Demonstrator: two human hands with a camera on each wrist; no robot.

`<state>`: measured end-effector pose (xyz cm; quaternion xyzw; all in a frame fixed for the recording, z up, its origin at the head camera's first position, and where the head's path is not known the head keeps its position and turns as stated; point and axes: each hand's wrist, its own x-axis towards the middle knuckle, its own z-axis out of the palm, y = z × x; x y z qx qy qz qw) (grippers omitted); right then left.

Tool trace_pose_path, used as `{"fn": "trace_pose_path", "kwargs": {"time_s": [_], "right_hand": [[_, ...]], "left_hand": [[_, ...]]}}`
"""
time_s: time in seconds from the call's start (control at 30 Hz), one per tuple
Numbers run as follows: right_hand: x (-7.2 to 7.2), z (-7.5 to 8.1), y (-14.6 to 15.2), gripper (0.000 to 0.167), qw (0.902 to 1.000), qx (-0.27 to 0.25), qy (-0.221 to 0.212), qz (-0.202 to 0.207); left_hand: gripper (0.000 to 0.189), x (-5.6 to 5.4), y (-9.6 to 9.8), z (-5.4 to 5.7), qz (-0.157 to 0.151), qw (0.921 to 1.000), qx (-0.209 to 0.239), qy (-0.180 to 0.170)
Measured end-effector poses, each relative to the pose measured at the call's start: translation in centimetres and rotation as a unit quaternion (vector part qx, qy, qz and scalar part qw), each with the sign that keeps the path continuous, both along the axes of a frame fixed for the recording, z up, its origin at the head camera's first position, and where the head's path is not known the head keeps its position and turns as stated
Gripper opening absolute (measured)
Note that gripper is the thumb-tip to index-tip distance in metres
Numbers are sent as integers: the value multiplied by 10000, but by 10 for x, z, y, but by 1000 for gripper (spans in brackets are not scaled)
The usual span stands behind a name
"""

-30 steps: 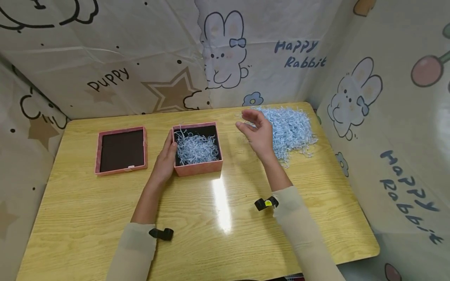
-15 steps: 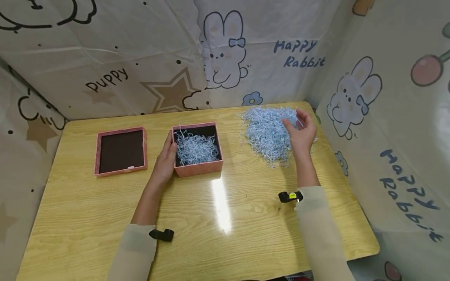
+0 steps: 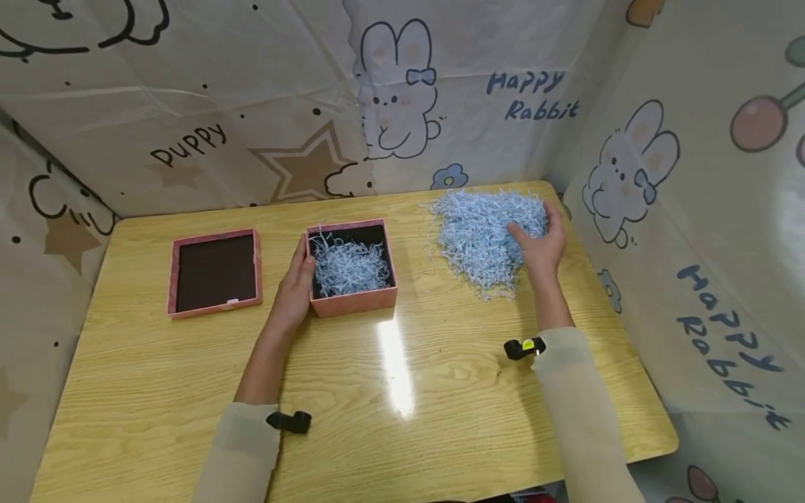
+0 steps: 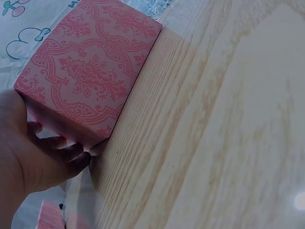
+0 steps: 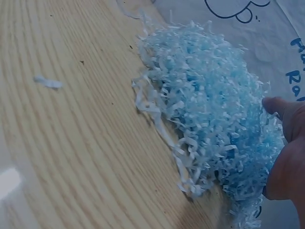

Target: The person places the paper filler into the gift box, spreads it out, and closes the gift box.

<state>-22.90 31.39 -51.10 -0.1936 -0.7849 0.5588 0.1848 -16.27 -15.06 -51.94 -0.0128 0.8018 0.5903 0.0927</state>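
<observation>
Here, printed walls [image 3: 277,84] border a glossy table [image 3: 453,412], left grip [image 3: 294,286] uncurled against box [image 3: 355,304], right grip [image 3: 542,246] parted at shreds [image 3: 481,237].

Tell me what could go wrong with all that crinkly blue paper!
The blue pile sits by the back edge of the table, so the right hand might push bits off. Some of the loose paper inside the pink box pokes up at its rim, so it could spill if bumped.

Wore a cream left sleeve [image 3: 240,450] at seven o'clock, a cream right sleeve [image 3: 585,409] at four; bore a black left wrist camera [image 3: 289,421], plus a black right wrist camera [image 3: 515,350] with yellow patch [image 3: 527,344].
</observation>
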Motion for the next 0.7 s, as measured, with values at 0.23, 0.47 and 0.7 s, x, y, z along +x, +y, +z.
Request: {"fn": "trace_pose_path", "kwargs": {"time_s": [0.23,0.47,0.7], "right_hand": [[-5,-13,-5,59,9989,174,-164,-408],[-7,-23,-6,31,9964,476,-31,-699],[-6,-19,-4,16,9950,346,-6,-936]], "left_hand": [[60,1,0,0,-19,10000,-27,55],[63,1,-1,-1,8,10000,-8,21],[60,2,0,4,-33,9998,210,48]]}}
